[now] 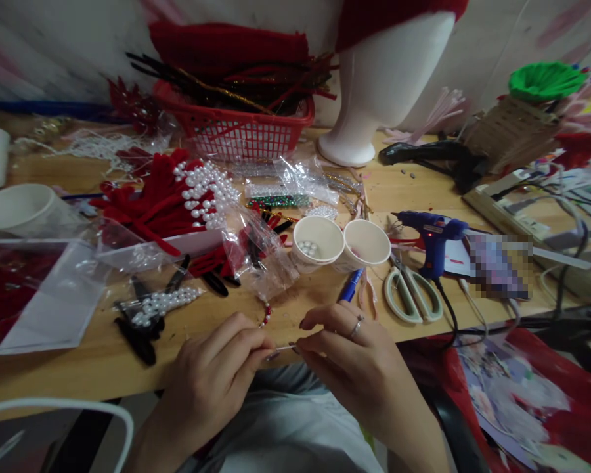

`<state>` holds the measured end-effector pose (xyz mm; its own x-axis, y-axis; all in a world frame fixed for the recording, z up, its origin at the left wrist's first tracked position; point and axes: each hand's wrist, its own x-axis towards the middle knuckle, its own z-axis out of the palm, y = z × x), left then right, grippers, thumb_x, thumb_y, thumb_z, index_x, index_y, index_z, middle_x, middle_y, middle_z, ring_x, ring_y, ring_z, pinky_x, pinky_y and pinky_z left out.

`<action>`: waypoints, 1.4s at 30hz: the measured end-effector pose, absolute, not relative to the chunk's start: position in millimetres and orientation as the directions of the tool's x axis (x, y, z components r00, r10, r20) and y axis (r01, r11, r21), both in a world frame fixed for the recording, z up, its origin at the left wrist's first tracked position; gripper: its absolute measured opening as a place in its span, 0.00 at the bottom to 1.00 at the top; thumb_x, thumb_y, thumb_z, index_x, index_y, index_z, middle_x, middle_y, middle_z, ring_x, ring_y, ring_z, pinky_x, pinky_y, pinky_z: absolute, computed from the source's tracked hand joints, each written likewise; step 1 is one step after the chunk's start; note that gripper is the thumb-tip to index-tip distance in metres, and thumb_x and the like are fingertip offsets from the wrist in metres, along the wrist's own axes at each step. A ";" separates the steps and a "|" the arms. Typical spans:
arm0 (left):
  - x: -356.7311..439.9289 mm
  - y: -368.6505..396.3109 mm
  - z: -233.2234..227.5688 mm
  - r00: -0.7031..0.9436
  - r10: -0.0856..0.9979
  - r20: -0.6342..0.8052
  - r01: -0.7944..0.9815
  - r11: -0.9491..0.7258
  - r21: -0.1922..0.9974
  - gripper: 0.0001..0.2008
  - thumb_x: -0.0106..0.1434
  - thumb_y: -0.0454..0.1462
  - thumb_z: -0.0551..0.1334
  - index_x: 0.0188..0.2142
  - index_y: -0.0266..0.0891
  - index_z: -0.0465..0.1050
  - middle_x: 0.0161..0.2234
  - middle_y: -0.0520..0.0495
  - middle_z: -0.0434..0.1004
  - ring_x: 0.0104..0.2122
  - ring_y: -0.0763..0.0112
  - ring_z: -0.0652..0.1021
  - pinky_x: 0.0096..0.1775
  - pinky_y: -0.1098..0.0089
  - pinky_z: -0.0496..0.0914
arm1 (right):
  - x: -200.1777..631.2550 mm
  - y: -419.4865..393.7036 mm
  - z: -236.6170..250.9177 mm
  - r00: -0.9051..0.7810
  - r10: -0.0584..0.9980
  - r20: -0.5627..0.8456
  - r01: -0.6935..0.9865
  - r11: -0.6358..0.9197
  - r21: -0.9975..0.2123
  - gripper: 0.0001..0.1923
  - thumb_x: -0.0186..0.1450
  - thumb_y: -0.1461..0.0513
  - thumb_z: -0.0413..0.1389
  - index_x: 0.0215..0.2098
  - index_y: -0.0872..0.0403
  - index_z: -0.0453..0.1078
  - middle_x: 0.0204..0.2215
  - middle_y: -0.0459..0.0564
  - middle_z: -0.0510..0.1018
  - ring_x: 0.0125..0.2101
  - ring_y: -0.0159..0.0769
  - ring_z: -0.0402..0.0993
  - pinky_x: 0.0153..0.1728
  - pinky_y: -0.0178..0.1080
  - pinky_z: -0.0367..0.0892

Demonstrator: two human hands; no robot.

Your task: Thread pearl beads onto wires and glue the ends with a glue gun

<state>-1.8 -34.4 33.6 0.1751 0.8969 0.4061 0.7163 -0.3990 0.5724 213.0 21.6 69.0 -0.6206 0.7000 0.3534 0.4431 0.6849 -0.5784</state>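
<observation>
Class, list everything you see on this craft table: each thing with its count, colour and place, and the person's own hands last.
basket: one, red, back centre
mannequin head: one, white, back
paper cups: two, white, centre
glue gun: one, blue, right
scissors: one, pale green, beside the gun
pearl strands: white, on red fabric
table: one, wood
thin wire: one, silvery, between the fingertips
left hand: pinches the wire
right hand: pinches the wire, ring on one finger

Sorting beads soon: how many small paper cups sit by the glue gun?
2: one holding pearls, one right of it, touching, left of the glue gun. Others may be hidden.
</observation>
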 end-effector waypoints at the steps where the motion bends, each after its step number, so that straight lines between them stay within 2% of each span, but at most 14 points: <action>1: -1.6 -33.4 34.5 0.184 0.892 0.413 0.716 -0.409 0.565 0.08 0.78 0.34 0.56 0.41 0.45 0.70 0.32 0.56 0.77 0.30 0.75 0.81 0.33 0.73 0.70 | 213.9 21.5 69.3 -0.632 0.694 0.346 0.435 0.687 -0.583 0.11 0.75 0.68 0.56 0.35 0.54 0.76 0.38 0.52 0.82 0.34 0.37 0.75 0.33 0.39 0.69; 5: -1.6 -30.1 38.1 0.207 0.889 0.408 0.708 -0.424 0.565 0.09 0.77 0.34 0.56 0.39 0.45 0.70 0.31 0.56 0.77 0.29 0.74 0.82 0.31 0.74 0.71 | 217.8 21.5 68.1 -0.681 0.659 0.318 0.413 0.705 -0.577 0.11 0.74 0.72 0.55 0.39 0.55 0.77 0.41 0.52 0.83 0.37 0.39 0.75 0.35 0.40 0.69; 10: 0.8 -27.6 35.9 0.194 0.890 0.412 0.700 -0.420 0.578 0.09 0.77 0.34 0.56 0.39 0.46 0.69 0.30 0.56 0.77 0.28 0.74 0.82 0.29 0.76 0.72 | 220.5 23.4 62.7 -0.720 0.624 0.303 0.396 0.729 -0.558 0.13 0.71 0.75 0.52 0.43 0.57 0.76 0.41 0.53 0.83 0.36 0.41 0.73 0.34 0.41 0.69; 15: 4.4 -26.4 27.3 0.186 0.898 0.398 0.687 -0.408 0.601 0.08 0.76 0.33 0.56 0.39 0.46 0.69 0.31 0.55 0.78 0.30 0.72 0.83 0.29 0.75 0.72 | 223.6 25.6 58.2 -0.685 0.647 0.335 0.385 0.711 -0.588 0.08 0.75 0.70 0.55 0.40 0.56 0.75 0.38 0.52 0.82 0.36 0.38 0.76 0.35 0.38 0.70; 19: 8.6 -27.5 21.3 0.200 0.904 0.379 0.680 -0.406 0.610 0.07 0.75 0.33 0.56 0.40 0.46 0.69 0.33 0.52 0.79 0.31 0.69 0.83 0.30 0.73 0.72 | 229.1 24.7 56.3 -0.636 0.663 0.395 0.334 0.698 -0.633 0.07 0.73 0.69 0.59 0.37 0.55 0.73 0.34 0.49 0.81 0.33 0.34 0.76 0.35 0.35 0.69; 22: 12.9 -27.0 20.1 0.193 0.903 0.383 0.673 -0.406 0.618 0.07 0.75 0.33 0.56 0.40 0.47 0.69 0.33 0.52 0.80 0.32 0.69 0.84 0.31 0.73 0.72 | 232.3 23.8 56.3 -0.632 0.672 0.387 0.332 0.686 -0.648 0.09 0.74 0.71 0.55 0.39 0.55 0.73 0.35 0.50 0.81 0.34 0.34 0.75 0.35 0.35 0.69; 26: 20.2 -25.3 19.6 0.190 0.884 0.426 0.611 -0.446 0.654 0.07 0.75 0.34 0.55 0.41 0.48 0.68 0.28 0.57 0.79 0.26 0.72 0.82 0.29 0.75 0.70 | 233.0 23.4 57.1 -0.652 0.635 0.415 0.325 0.728 -0.603 0.15 0.68 0.76 0.48 0.41 0.55 0.72 0.36 0.52 0.81 0.35 0.36 0.73 0.36 0.37 0.67; 29: 26.5 -27.1 19.6 0.132 0.894 0.428 0.575 -0.421 0.702 0.06 0.75 0.35 0.55 0.41 0.48 0.68 0.27 0.59 0.79 0.24 0.74 0.81 0.27 0.75 0.69 | 232.5 21.8 57.3 -0.652 0.634 0.417 0.351 0.739 -0.575 0.13 0.67 0.74 0.47 0.39 0.54 0.69 0.33 0.52 0.80 0.33 0.36 0.72 0.33 0.37 0.65; 32: 33.4 -30.5 22.7 0.067 0.902 0.427 0.555 -0.389 0.735 0.07 0.75 0.36 0.56 0.39 0.47 0.70 0.24 0.59 0.77 0.20 0.73 0.78 0.25 0.75 0.67 | 231.9 18.2 54.8 -0.608 0.671 0.424 0.404 0.721 -0.563 0.11 0.69 0.71 0.47 0.34 0.51 0.64 0.28 0.49 0.77 0.28 0.35 0.70 0.29 0.37 0.61; 35: 41.6 -31.0 27.5 -0.025 0.901 0.433 0.550 -0.349 0.759 0.10 0.76 0.38 0.56 0.36 0.46 0.70 0.19 0.60 0.71 0.15 0.75 0.71 0.20 0.75 0.64 | 230.6 15.4 47.4 -0.513 0.698 0.499 0.433 0.712 -0.552 0.13 0.69 0.70 0.47 0.30 0.49 0.56 0.23 0.43 0.69 0.23 0.32 0.65 0.26 0.37 0.56; 37: 48.3 -29.1 29.2 -0.082 0.904 0.419 0.532 -0.316 0.786 0.10 0.76 0.40 0.56 0.36 0.46 0.70 0.18 0.60 0.69 0.14 0.76 0.70 0.19 0.77 0.63 | 230.5 14.9 41.3 -0.444 0.707 0.551 0.450 0.708 -0.545 0.15 0.69 0.70 0.47 0.28 0.48 0.51 0.20 0.40 0.64 0.20 0.31 0.60 0.24 0.37 0.53; 42: 64.5 -24.8 24.0 -0.087 0.891 0.445 0.433 -0.368 0.822 0.11 0.77 0.43 0.57 0.38 0.45 0.72 0.21 0.58 0.77 0.16 0.76 0.75 0.20 0.79 0.67 | 235.1 11.9 33.3 -0.345 0.728 0.592 0.504 0.676 -0.538 0.18 0.71 0.71 0.48 0.26 0.49 0.53 0.17 0.38 0.62 0.17 0.29 0.58 0.23 0.37 0.50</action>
<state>64.5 -24.8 24.0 -0.0871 0.8913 0.4450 0.4334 -0.3683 0.8225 235.1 11.9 33.3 -0.3454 0.7284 0.5917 0.5041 0.6758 -0.5377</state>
